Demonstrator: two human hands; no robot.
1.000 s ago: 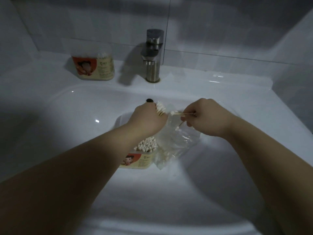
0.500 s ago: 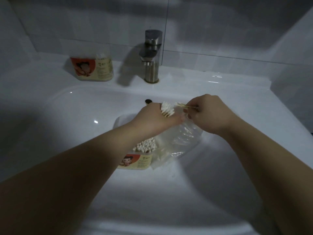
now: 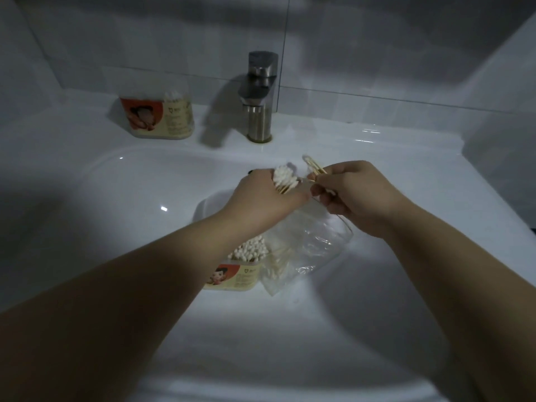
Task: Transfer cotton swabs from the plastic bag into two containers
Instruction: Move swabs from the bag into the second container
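- Fingers [image 3: 298, 198] of the left hand [image 3: 261, 198] are curled round a swab bunch [image 3: 285, 181].
- A few swabs [image 3: 314, 169] are pinched by the right hand [image 3: 359, 198].
- The plastic bag [image 3: 316, 245] is laid in the basin [image 3: 121, 227] against a filled container [image 3: 235, 278].

Over the sink [image 3: 121, 198], the left hand [image 3: 261, 198] grips a swab bundle [image 3: 285, 179]; the right hand [image 3: 356, 195] pinches a few swabs [image 3: 314, 169].

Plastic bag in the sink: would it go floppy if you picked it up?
Probably floppy: the plastic bag looks thin, clear and crumpled. Likely light too, with only a few cotton swabs showing inside; they might slide out.
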